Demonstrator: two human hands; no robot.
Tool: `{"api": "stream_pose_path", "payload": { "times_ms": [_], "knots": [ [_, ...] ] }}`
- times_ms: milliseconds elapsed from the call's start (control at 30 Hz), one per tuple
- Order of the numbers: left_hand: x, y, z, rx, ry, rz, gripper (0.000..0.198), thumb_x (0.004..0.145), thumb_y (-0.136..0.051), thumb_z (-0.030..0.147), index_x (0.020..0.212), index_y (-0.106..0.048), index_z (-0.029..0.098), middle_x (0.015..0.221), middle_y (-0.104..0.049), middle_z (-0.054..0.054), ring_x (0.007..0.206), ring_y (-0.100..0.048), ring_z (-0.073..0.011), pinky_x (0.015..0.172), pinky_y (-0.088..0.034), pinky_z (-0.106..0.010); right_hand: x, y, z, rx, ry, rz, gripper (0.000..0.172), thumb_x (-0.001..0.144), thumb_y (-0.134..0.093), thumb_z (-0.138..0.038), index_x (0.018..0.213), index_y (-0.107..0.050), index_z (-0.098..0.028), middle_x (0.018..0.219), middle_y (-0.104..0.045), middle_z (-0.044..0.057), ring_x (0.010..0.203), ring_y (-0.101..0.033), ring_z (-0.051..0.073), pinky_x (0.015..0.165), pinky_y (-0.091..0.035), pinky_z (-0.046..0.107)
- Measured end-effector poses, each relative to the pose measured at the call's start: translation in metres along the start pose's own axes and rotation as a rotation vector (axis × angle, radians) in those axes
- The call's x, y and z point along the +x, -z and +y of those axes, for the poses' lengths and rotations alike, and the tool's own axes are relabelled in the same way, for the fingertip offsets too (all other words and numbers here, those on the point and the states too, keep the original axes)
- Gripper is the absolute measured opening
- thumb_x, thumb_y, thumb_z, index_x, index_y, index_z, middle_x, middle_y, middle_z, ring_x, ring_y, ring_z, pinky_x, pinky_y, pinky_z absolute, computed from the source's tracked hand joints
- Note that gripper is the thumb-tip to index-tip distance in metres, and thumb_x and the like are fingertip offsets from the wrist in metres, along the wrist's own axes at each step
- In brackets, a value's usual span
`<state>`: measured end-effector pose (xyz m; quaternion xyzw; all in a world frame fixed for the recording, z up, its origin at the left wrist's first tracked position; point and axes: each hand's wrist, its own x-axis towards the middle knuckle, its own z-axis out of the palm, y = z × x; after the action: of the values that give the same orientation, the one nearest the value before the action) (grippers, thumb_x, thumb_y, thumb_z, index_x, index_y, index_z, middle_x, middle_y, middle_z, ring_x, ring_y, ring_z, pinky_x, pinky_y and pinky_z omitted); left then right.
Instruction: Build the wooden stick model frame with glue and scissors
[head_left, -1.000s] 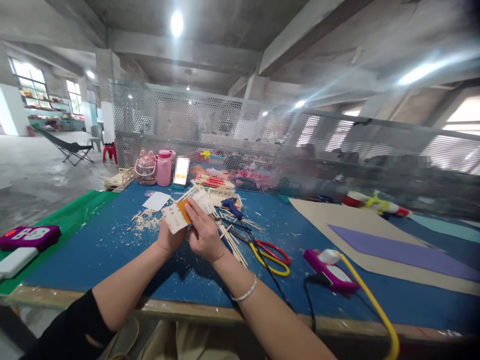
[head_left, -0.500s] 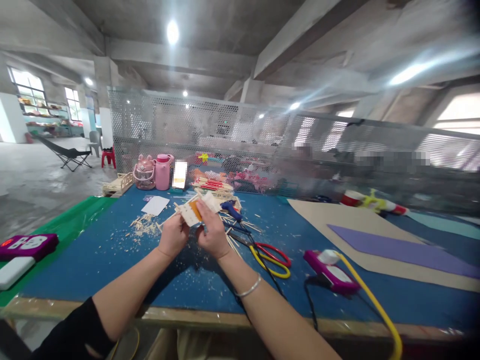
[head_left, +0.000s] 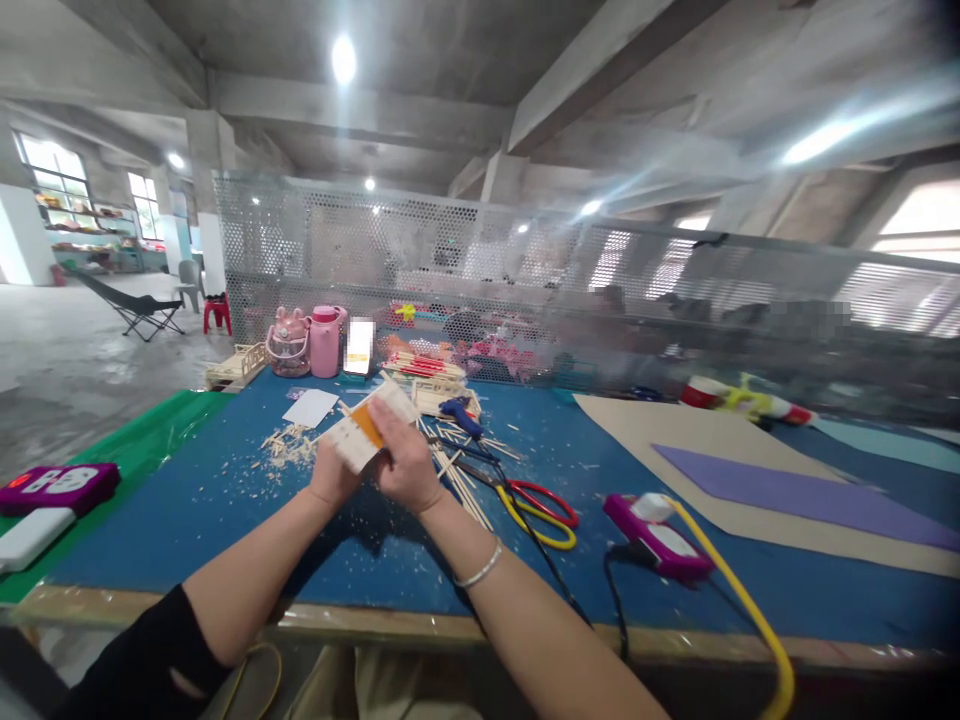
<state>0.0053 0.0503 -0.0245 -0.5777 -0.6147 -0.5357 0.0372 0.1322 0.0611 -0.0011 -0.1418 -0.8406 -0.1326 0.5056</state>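
A pale flat piece with dark marks and an orange band (head_left: pixel 365 424) is held tilted above the middle of the table. My left hand (head_left: pixel 333 478) is closed on its lower left side, fingers mostly hidden behind it. Across the right part, my right hand (head_left: pixel 406 458) grips the same piece, fingers lying over its face beside the band. Just right of the hands, thin wooden sticks (head_left: pixel 466 490) lie scattered. A blue glue gun (head_left: pixel 462 414) rests behind them. Scissors (head_left: pixel 541 514) with red and yellow handles lie further right.
Wood scraps (head_left: pixel 289 446) and a white card (head_left: pixel 310 408) lie left of the hands. A pink bottle (head_left: pixel 325 342) and a lit phone (head_left: pixel 359 347) stand at the back. A purple power strip (head_left: pixel 660 538) with a yellow cable lies right, near a purple sheet (head_left: pixel 810 497).
Both hands have moved slightly left and nearer to me with the piece. The piece has turned, and more of the sticks and the wooden frame behind it now show.
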Motion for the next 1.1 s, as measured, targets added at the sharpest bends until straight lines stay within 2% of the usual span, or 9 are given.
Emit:
{"api": "stream_pose_path", "payload": {
  "times_ms": [133, 267, 433, 567, 733, 900, 1100],
  "knots": [
    [0.001, -0.001, -0.003, -0.078, -0.225, -0.109, 0.019, 0.079, -0.049, 0.016, 0.088, -0.065, 0.015, 0.086, -0.068, -0.008, 0.082, -0.064, -0.0192, 0.077, -0.05, -0.029, -0.001, 0.002, 0.004, -0.034, -0.038, 0.021, 0.077, 0.062, -0.039, -0.003, 0.138, -0.029, -0.014, 0.134, -0.045, 0.013, 0.126, -0.041, 0.021, 0.102, -0.04, 0.04],
    [0.001, -0.001, -0.006, -0.094, -0.294, -0.077, 0.025, 0.077, -0.044, 0.01, 0.089, -0.065, 0.014, 0.09, -0.069, -0.01, 0.092, -0.064, -0.0229, 0.085, -0.048, -0.033, 0.0, -0.002, 0.0, 0.014, 0.029, 0.0, 0.075, 0.065, -0.041, -0.004, 0.139, -0.028, -0.014, 0.138, -0.041, 0.013, 0.127, -0.039, 0.02, 0.102, -0.04, 0.038],
    [0.005, 0.002, -0.004, -0.123, -0.315, -0.081, 0.026, 0.075, -0.045, 0.01, 0.092, -0.065, 0.016, 0.091, -0.071, -0.008, 0.084, -0.066, -0.0199, 0.075, -0.051, -0.028, -0.004, -0.001, 0.006, -0.06, -0.037, 0.008, 0.078, 0.064, -0.037, -0.001, 0.14, -0.025, -0.015, 0.136, -0.043, 0.012, 0.127, -0.039, 0.021, 0.102, -0.04, 0.042],
    [0.006, 0.001, -0.004, -0.115, -0.315, -0.099, 0.027, 0.069, -0.052, 0.008, 0.09, -0.067, 0.015, 0.092, -0.071, -0.01, 0.09, -0.065, -0.0237, 0.082, -0.05, -0.032, -0.005, -0.002, 0.005, -0.009, 0.013, -0.025, 0.078, 0.066, -0.039, -0.002, 0.141, -0.022, -0.015, 0.139, -0.04, 0.011, 0.128, -0.037, 0.021, 0.103, -0.039, 0.041],
    [0.004, 0.002, -0.006, -0.129, -0.299, -0.107, 0.028, 0.074, -0.047, 0.01, 0.094, -0.066, 0.018, 0.092, -0.071, -0.008, 0.085, -0.066, -0.0206, 0.077, -0.052, -0.03, -0.004, -0.004, 0.008, -0.052, -0.025, 0.016, 0.08, 0.064, -0.038, 0.0, 0.141, -0.024, -0.017, 0.135, -0.045, 0.01, 0.125, -0.041, 0.02, 0.101, -0.041, 0.04],
    [0.006, 0.0, -0.01, -0.118, -0.283, -0.107, 0.029, 0.072, -0.051, 0.008, 0.096, -0.066, 0.014, 0.098, -0.069, -0.013, 0.098, -0.062, -0.027, 0.087, -0.047, -0.039, -0.005, -0.007, 0.003, 0.019, -0.012, -0.047, 0.08, 0.064, -0.04, -0.003, 0.141, -0.023, -0.015, 0.139, -0.039, 0.011, 0.128, -0.037, 0.021, 0.104, -0.038, 0.039],
    [0.005, -0.001, -0.011, -0.15, -0.283, -0.122, 0.028, 0.075, -0.046, 0.01, 0.094, -0.065, 0.016, 0.094, -0.07, -0.009, 0.088, -0.065, -0.0212, 0.078, -0.051, -0.03, -0.009, -0.005, 0.009, -0.034, -0.048, -0.002, 0.08, 0.062, -0.038, -0.001, 0.14, -0.025, -0.016, 0.135, -0.045, 0.012, 0.125, -0.042, 0.021, 0.101, -0.042, 0.041]
  ]
}}
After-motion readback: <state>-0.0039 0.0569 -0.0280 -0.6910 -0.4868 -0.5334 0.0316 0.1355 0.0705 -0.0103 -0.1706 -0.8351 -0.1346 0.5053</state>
